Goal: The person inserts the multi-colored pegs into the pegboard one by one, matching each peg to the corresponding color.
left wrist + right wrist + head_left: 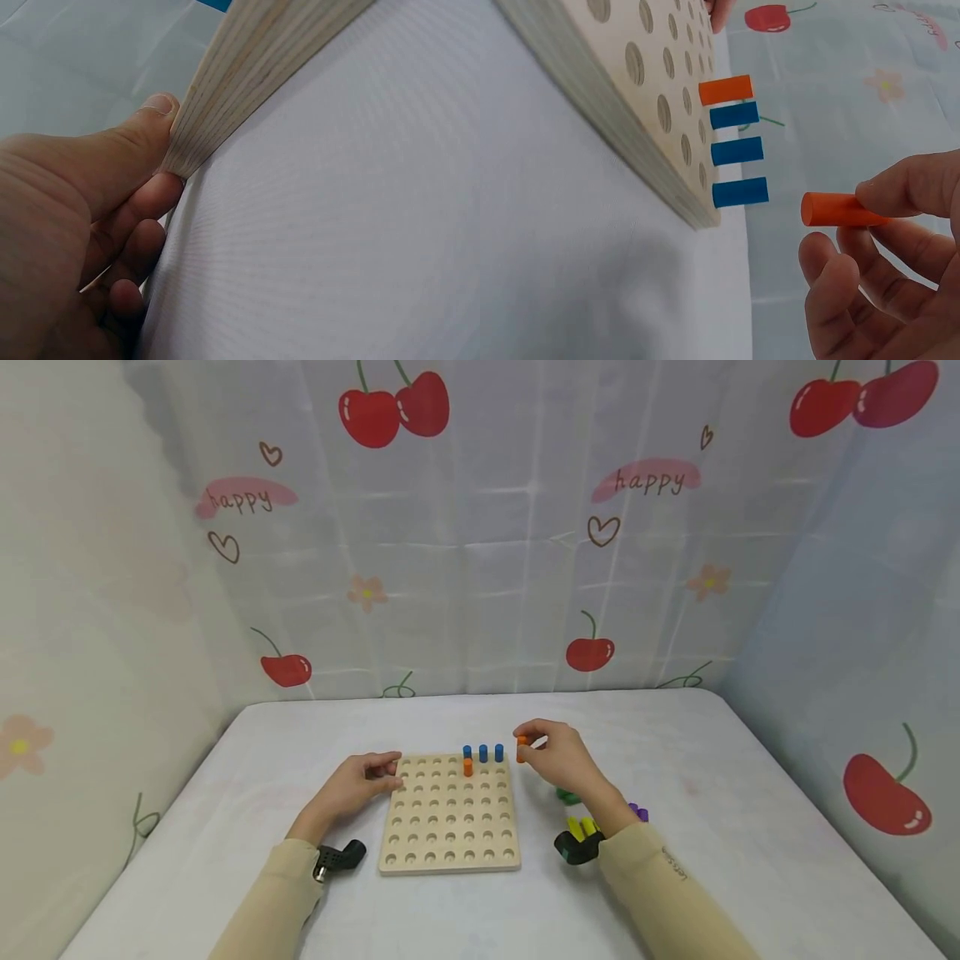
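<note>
Orange cylinder [521, 750] pinched by right hand [558, 758], pale layered-wood board [459, 811], round-holed, gripped by left hand [358, 787]

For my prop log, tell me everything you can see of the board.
The board is a pale, squarish slab that looks like wood, its edge layered like plywood. Rows of round holes cover its top. It lies flat on the white table. Three blue pegs stand at the right end of its far row, and one orange peg stands in the second row. The left hand holds it near the far left corner.
</note>
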Demonstrator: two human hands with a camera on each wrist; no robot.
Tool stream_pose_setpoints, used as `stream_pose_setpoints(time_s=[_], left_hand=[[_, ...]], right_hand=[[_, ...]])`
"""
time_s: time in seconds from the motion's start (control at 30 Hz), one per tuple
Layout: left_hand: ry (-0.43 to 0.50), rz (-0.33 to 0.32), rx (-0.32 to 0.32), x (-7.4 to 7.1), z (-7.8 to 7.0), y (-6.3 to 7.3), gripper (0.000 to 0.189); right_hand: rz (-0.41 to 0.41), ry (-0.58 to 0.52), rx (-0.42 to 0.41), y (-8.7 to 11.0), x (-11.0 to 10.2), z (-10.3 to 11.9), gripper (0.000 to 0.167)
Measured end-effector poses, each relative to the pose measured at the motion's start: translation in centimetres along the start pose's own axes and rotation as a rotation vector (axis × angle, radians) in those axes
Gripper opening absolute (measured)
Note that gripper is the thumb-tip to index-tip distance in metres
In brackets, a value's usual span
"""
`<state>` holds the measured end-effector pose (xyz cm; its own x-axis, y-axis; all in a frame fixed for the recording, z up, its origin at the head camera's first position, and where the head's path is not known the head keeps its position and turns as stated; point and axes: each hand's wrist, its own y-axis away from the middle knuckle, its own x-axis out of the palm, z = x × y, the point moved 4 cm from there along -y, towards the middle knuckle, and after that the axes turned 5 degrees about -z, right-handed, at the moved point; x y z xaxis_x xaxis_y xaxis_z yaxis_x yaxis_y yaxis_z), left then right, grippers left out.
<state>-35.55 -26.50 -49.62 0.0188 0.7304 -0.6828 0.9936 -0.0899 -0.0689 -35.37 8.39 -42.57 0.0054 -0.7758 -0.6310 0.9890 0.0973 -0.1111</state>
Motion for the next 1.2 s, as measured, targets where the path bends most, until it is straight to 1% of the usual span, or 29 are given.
stream_pose_setpoints(time_s=[0.2,0.47,0.73,0.97,1.2], left_hand=[[-0.003,-0.001,0.001,-0.1,-0.2,0.0,0.052],[-0.001,0.003,0.02,0.0,-0.3,0.0,0.052],[0.0,0.005,0.023,0.1,-0.4,0.0,0.053],[0.008,0.004,-0.001,0.1,-0.1,-0.1,0.053],[0.001,0.0,0.005,0.0,0.0,-0.1,0.052]], right_hand=[[0.017,-0.029,-0.005,-0.3,1.4,1.4,0.026],[0.017,-0.055,-0.032,-0.4,3.2,2.2,0.026],[0.046,-0.048,-0.03,-0.5,4.8,2.1,0.024],[0.049,-0.039,-0.015,-0.6,5.4,1.7,0.022],[0.058,-0.038,-0.025,-0.5,5.7,1.5,0.023]])
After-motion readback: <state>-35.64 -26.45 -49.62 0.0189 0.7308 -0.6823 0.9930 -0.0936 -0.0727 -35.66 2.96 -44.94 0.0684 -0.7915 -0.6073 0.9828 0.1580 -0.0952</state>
